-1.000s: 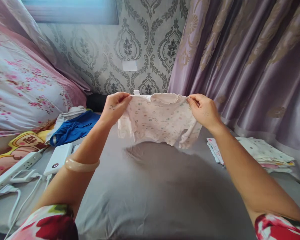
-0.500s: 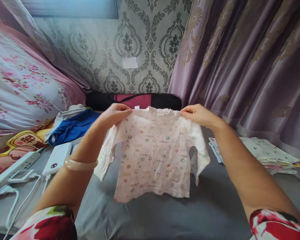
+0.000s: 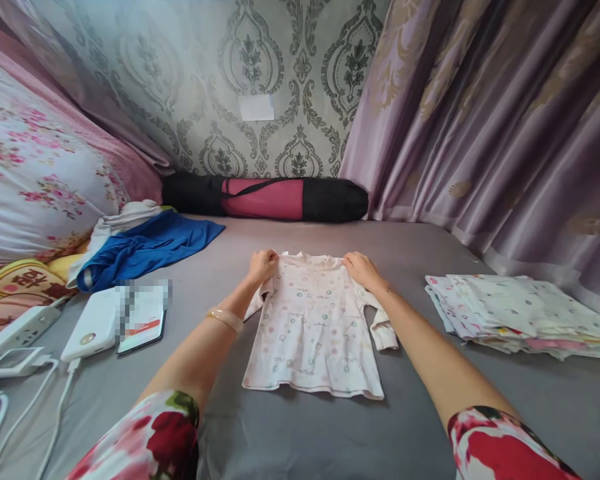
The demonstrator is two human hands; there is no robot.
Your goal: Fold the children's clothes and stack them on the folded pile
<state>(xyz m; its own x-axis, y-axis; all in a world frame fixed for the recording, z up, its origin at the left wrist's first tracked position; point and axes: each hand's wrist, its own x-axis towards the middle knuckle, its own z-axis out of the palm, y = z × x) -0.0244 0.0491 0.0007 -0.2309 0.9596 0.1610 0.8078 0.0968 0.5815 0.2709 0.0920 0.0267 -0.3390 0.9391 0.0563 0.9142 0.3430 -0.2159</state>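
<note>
Small white printed shirt: one, centre of the frame, spread on the grey sheet, collar toward the top; each sleeve partly covered by a hand or forearm.
Left hand: closed on the shirt's shoulder at the picture's left; fingertips hard to make out.
Right hand: closed on the opposite shoulder, thumb not clearly seen.
Folded clothes: one stack, right of the frame, lower layers mostly hidden, edge cut off.
Blue garment: crumpled, left of centre, over a pale cloth.
Phone: screen largely pixelated, beside a white device.
Power strip: lower left, end cut off.
Black-and-pink bag: long, against the wall.
</note>
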